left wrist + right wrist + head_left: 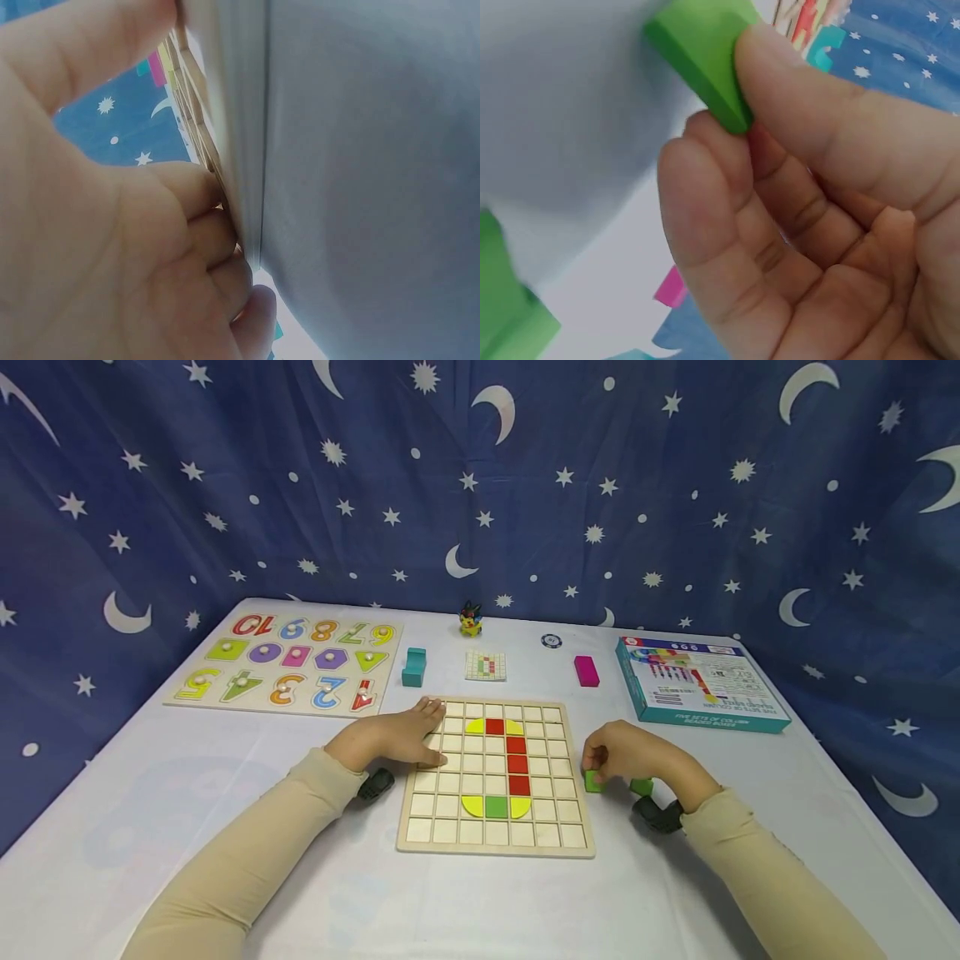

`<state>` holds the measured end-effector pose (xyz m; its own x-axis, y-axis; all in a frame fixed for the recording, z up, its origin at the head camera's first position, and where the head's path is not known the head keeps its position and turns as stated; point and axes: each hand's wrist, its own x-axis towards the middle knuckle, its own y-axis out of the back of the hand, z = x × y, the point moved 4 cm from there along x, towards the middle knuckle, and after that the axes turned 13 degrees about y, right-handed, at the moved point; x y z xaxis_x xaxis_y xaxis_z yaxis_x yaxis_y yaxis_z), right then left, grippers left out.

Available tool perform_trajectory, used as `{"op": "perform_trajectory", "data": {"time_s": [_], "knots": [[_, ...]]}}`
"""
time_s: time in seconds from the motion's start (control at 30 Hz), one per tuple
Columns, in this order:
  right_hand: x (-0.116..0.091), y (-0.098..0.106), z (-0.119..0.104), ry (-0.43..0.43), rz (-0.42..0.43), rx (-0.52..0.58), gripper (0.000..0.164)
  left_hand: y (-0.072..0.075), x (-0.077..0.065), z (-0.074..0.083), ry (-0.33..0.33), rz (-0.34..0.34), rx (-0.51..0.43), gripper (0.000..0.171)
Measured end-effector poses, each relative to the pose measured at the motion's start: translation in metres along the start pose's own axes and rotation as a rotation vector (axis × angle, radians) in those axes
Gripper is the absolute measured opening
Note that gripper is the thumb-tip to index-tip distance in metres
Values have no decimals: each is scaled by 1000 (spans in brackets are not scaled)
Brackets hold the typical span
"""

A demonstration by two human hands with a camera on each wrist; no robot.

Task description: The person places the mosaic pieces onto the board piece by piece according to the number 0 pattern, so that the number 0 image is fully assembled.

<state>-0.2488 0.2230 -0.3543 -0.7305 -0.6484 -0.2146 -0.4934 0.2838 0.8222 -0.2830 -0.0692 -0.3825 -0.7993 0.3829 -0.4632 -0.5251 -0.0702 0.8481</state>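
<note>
A wooden grid board (431, 831) lies on the white table, bearing red squares, yellow rounded pieces and one green square. My left hand (401, 733) rests on the board's left side, thumb and fingers spread over its edge; in the left wrist view the fingers (202, 232) lie against that edge. Just right of the board, my right hand (633, 752) pinches a green tile (705, 56) between thumb and fingers, close to the tabletop. More green tiles (641, 787) lie beneath the right wrist, partly hidden by it.
Behind the board are a small pattern card (486, 666), a teal block (414, 667), a magenta block (587, 671), a poker chip (551, 642) and a toy figure (471, 620). A number puzzle (292, 664) lies at left, a teal box (701, 685) at right.
</note>
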Motion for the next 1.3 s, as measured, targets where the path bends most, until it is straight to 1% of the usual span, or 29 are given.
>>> {"op": "perform_trajectory", "data": {"time_s": [0.1,0.2,0.43,0.7,0.83,0.97,1.03,1.13,1.2,1.3], "knots": [[0,6,-3,13,2,-13,12,0,1,-1,1,-2,-2,86],[3,10,-8,46,6,-23,12,0,1,-1,2,-7,-9,86],[22,14,-27,94,-5,-33,14,3,-3,1,-9,-16,-29,90],[58,11,-52,131,-36,-35,13,0,2,-2,13,-8,8,87],[82,8,-63,171,-69,-51,12,1,1,-1,20,-13,9,87],[105,4,-74,194,-98,-64,10,1,-1,-1,19,-20,12,87],[114,3,-78,198,-102,-62,10,2,-1,0,14,-21,14,87],[126,0,-82,194,-108,-31,11,3,-1,0,12,-22,21,87],[132,-2,-83,181,-113,-7,11,2,-1,0,12,-23,24,88],[141,-7,-82,170,-124,0,10,2,-1,-1,14,-21,30,88]]}}
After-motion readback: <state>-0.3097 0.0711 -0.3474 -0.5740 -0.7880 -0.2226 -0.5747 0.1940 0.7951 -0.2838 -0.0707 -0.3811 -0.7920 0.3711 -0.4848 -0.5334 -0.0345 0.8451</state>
